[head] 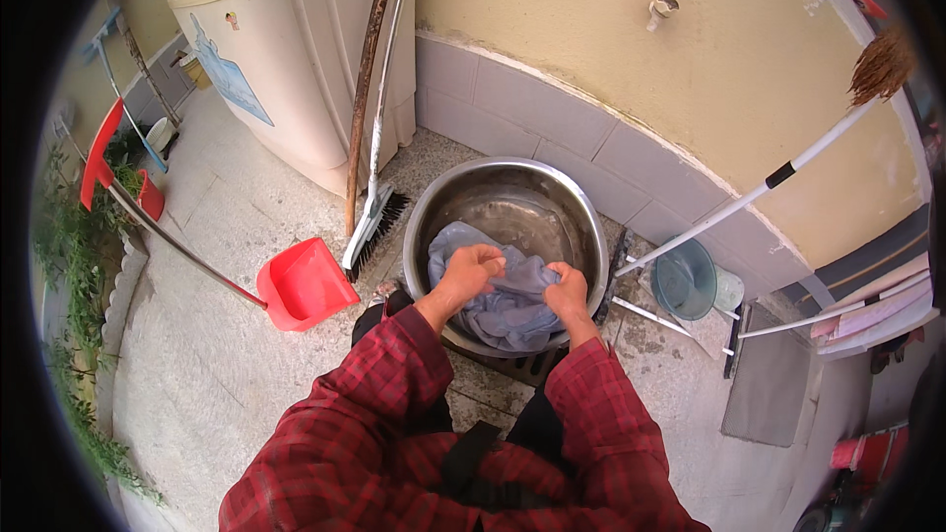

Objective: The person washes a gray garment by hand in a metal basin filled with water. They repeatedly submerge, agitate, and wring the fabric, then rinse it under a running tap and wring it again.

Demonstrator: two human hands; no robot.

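A wide stainless steel basin (517, 196) stands on the paving in front of me, by the wall. In its near half lies a wet, crumpled grey-blue cloth (517, 314). My left hand (467, 275) is over the cloth's left part, thumb and fingertips brought together; whether cloth is pinched between them is hard to see. On the right, my right hand (569, 294) grips a bunched edge of the same cloth near the basin's wall. The underside of the cloth is hidden.
Left of the basin are a black-bristled broom (369, 229), a wooden pole (362, 96) and a red dustpan (307, 288). A large plastic bin (295, 66) stands behind. At right are a white-handled pole (709, 218), a green bucket (684, 277) and a floor drain grate (517, 368).
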